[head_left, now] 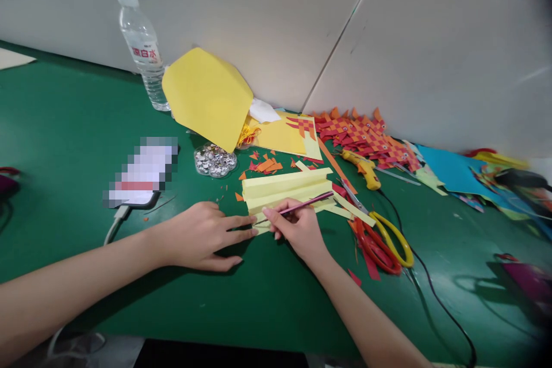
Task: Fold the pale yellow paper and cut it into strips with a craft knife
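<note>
Pale yellow folded paper point(287, 185) lies on the green table in front of me, its creases running across it. My left hand point(211, 236) rests flat with fingers spread, two fingertips touching the paper's left edge. Pinched in my right hand point(297, 224) is a slim purple pencil point(317, 199), its tip down at the paper near my left fingertips. Cut strips of the same pale paper point(353, 209) lie just right of the sheet. Scissors point(390, 238) with red and yellow handles sit to the right of my right hand.
A yellow glue gun point(364, 169) trails a black cord. Behind are woven red-and-orange paper pieces point(362, 135), a large yellow card point(207, 98) and a dish of googly eyes point(215, 161). Left are a phone point(142, 175) on a cable and a water bottle point(144, 52). Blue sheets point(452, 169) lie right.
</note>
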Demonstrator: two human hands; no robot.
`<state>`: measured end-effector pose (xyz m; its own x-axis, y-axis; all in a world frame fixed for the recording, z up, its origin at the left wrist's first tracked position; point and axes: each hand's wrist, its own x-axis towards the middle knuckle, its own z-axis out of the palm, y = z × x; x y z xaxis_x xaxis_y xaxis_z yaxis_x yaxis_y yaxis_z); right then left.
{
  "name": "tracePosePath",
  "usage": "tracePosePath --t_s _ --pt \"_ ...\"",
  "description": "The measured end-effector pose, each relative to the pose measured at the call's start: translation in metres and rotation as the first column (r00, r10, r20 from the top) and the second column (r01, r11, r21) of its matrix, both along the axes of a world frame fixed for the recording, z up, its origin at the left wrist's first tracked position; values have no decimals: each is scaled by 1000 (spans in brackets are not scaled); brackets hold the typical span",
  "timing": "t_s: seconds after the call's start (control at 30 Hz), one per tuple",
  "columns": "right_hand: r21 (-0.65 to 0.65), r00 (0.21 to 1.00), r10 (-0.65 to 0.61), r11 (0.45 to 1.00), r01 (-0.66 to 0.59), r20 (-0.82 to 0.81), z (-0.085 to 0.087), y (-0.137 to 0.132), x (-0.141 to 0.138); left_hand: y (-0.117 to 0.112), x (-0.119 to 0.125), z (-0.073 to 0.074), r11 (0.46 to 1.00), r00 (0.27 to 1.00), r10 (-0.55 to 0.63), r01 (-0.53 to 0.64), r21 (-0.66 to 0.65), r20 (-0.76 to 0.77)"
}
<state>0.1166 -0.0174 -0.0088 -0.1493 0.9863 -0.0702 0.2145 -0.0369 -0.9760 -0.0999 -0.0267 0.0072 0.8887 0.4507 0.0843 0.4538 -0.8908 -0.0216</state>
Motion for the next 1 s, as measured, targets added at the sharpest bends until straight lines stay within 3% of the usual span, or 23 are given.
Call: tracePosePath --t_s 1.0 --pt "66 1000 -8 998 7 14 0 2 2 -1 0 -1 1000 1000 14 -14 -15 1"
